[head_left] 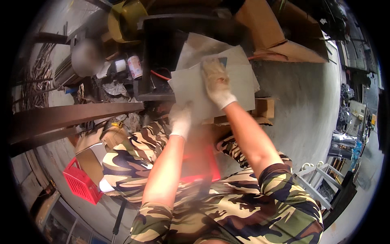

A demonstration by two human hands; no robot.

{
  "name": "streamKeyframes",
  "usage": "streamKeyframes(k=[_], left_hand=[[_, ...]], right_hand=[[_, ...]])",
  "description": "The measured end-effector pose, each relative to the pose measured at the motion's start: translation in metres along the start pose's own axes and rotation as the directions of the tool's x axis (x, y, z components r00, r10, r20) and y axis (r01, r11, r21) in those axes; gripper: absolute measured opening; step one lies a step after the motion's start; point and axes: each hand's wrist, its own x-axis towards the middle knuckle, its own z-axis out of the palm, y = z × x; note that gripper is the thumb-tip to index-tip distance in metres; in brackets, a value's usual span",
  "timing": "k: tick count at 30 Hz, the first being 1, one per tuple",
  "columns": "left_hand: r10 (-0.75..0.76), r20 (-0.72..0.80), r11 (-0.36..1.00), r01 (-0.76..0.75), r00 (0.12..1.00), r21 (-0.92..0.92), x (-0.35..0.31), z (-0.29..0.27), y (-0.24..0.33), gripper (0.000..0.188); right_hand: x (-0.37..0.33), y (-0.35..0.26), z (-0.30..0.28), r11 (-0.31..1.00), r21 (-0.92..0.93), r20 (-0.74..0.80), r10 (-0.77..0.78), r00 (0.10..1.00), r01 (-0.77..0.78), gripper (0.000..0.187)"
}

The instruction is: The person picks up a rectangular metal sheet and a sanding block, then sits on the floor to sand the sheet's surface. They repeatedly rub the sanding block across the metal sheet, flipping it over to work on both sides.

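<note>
My right hand, in a pale work glove, lies on top of a flat grey sheet with its fingers stretched forward. A small dark bluish patch shows beside its fingertips; what it is I cannot make out. More grey sheets lie fanned out beneath and beyond the top one. At the near left edge of the top sheet is my left hand, also gloved. Its fingers are blurred, so whether they grip the edge I cannot tell. The sheets rest partly over a dark box-like frame.
A brown beam juts in from the left. Beyond it are a printed can and a yellow round container. An opened cardboard box stands far right. A red plastic crate sits left, a pale metal stepladder right.
</note>
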Motion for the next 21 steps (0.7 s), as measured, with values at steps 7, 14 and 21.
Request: streamKeyframes(k=[7,14,21], left_hand=[[0.029,0.220,0.972,-0.079,0.975,0.222,0.004,-0.007,0.014,0.042],[0.178,0.128,0.965,-0.199,0.976,0.170,0.026,0.010,-0.029,0.044],[0.191,-0.011,0.981,-0.191,0.982,0.042,0.013,0.017,-0.020,0.047]], right_hand=[[-0.009,-0.027,0.059,0.934,-0.198,-0.177,-0.333,0.926,0.298,0.055],[-0.006,-0.079,0.016,0.889,0.267,-0.062,-0.370,0.927,0.372,0.046],[0.007,-0.047,-0.011,0.976,0.198,0.140,0.062,0.988,-0.090,0.036]])
